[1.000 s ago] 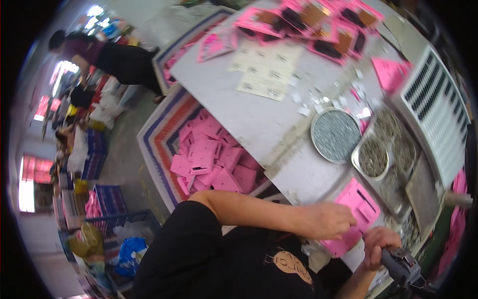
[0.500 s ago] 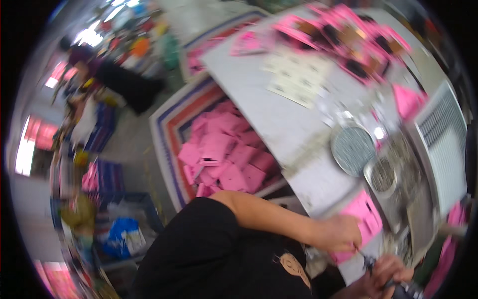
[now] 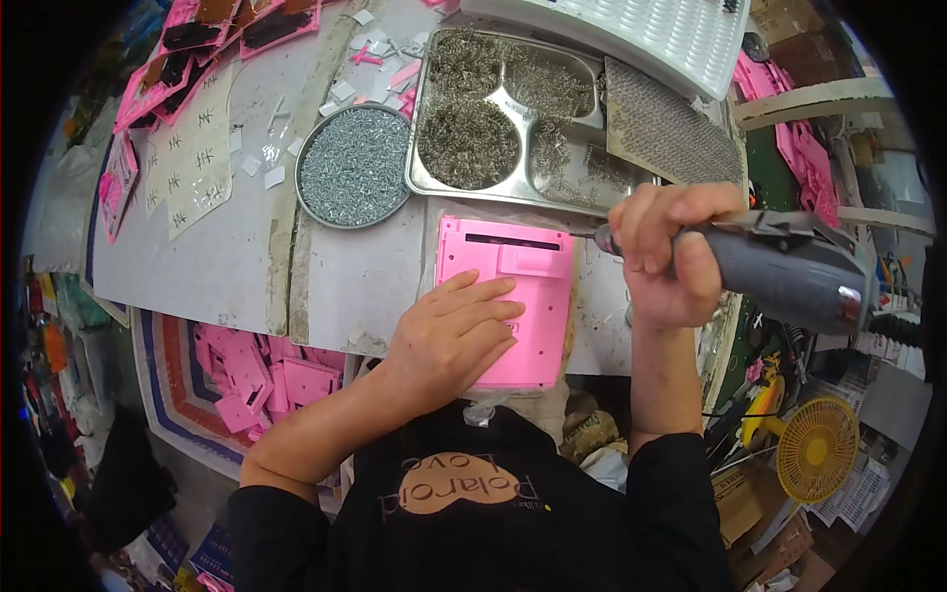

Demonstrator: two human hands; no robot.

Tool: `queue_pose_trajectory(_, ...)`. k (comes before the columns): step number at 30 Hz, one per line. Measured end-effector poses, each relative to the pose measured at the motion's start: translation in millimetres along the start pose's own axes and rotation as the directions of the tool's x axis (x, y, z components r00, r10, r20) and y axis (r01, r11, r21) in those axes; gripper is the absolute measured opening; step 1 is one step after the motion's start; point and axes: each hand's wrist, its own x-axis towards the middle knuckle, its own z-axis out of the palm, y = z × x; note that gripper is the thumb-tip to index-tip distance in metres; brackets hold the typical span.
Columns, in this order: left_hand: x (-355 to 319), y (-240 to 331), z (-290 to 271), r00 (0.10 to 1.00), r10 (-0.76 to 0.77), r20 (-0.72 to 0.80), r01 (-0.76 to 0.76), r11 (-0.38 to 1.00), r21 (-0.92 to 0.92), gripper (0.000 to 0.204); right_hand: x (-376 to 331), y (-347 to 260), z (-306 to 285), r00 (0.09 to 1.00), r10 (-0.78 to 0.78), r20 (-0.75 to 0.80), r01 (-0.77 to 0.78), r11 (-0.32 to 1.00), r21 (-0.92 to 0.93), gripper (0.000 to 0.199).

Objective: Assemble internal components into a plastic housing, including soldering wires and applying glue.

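Observation:
A pink plastic casing (image 3: 541, 340) lies flat at the near edge of the worktable, with a dark slot along its far end and small holes in its face. My left hand (image 3: 444, 340) rests on its left part, fingers stretched out over the surface. Wrapped around a grey electric screwdriver (image 3: 789, 271), my right hand (image 3: 676, 252) is just right of the casing. The tool lies nearly level, its tip pointing left toward the casing's far right corner. Whether the tip touches the casing I cannot tell. Beyond the casing stands a round dish of small silvery screws (image 3: 353, 166).
A metal compartment tray (image 3: 508, 102) holds many small wiry metal pieces. To its right lies a textured grey plate (image 3: 676, 123), below a white ridged panel (image 3: 631, 39). Pink parts fill a striped-edged box (image 3: 178, 385) at lower left. A yellow fan (image 3: 817, 449) stands at right.
My view has swung round to face the table squarely and is sharper. My left hand remains on the pink casing; my right hand, low and blurred before, now shows clearly holding the screwdriver beside it.

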Motion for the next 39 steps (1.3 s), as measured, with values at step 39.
queue_pose_trajectory(39, 21, -94, -93, 0.919, -0.203, -0.338, 0.341, 0.84, 0.422, 0.021, 35, 32, 70, 0.983, 0.055, 0.172, -0.078, 0.988, 0.13, 0.022)
